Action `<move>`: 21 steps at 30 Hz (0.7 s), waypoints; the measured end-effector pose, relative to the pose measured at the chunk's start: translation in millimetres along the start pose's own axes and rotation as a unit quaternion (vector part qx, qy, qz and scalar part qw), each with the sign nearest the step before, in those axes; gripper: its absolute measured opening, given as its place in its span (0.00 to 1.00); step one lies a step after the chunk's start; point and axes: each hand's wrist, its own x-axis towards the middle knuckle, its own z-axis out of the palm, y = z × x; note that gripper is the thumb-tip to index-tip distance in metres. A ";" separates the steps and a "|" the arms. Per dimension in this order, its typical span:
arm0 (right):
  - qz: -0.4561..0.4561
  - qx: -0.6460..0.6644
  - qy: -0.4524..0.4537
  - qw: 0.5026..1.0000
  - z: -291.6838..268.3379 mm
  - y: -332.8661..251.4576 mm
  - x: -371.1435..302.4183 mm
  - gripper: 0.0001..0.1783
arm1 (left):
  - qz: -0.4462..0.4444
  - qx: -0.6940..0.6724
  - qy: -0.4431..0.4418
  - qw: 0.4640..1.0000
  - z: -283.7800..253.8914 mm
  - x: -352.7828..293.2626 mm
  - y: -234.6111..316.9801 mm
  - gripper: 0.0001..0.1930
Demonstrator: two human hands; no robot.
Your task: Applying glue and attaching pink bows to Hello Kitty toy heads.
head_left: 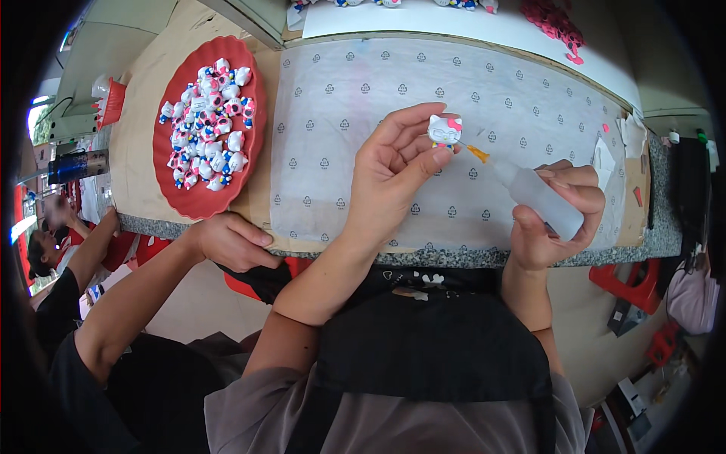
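Note:
My left hand [393,166] pinches a small white cat figurine [442,129] with a pink bow between thumb and fingers, above the paper sheet. In my right hand [563,198] lies a translucent squeeze bottle [546,206], tilted toward the figurine. Its orange needle tip [478,154] points at the figurine's right side; I cannot tell whether the thin needle touches it. Left of my hands, a red scalloped tray [255,144] bears a pile of similar figurines [204,121] in white, blue and pink.
White printed paper [325,181] covers the worktop, whose speckled stone edge [454,260] runs in front of me. At the left, a co-worker's hand [236,242] rests near this edge. More pink pieces [556,26] sit on a white shelf at the back. A red stool [628,284] stands at right.

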 end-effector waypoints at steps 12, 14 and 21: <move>-0.037 -0.014 -0.045 0.998 3.3 -2.7 1.4 0.25 | -0.005 0.000 0.006 1.000 2.5 -0.6 -1.2 0.20; -0.042 -0.014 -0.048 0.998 3.3 -2.2 1.4 0.25 | -0.005 0.001 0.006 1.000 2.2 -0.5 -1.1 0.20; -0.038 -0.018 -0.059 0.997 1.2 -3.0 1.5 0.25 | -0.003 0.007 0.012 1.000 1.4 -0.1 -1.7 0.19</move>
